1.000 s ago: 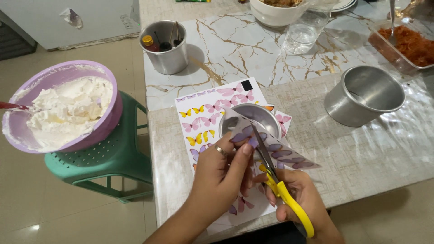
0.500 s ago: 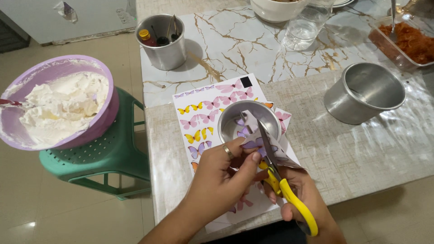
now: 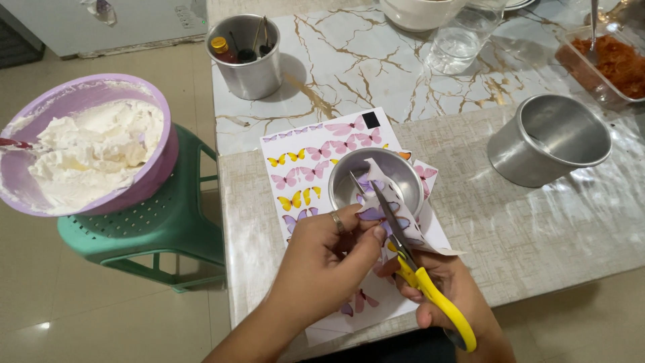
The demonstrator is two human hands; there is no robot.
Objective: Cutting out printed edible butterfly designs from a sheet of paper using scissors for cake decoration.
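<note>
Two hands at it | left hand (image 3: 322,259) pinching a butterfly paper strip (image 3: 384,202) between thumb and fingers | right hand (image 3: 443,292) closed round yellow-handled scissors (image 3: 403,245), blades parted on the strip | strip lifted over a small steel bowl (image 3: 376,181) sitting on the butterfly sheet (image 3: 302,168) | purple cream bowl (image 3: 87,144) left on green stool (image 3: 154,228)

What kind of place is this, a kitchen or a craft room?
Probably a home kitchen or dining area: a marble-look table with metal tins, a bowl of whipped cream on a stool, and scissors cutting butterfly sheets.

Left hand (image 3: 322,262) pinches with curled fingers; right hand (image 3: 447,292) grips, knuckles down
</note>
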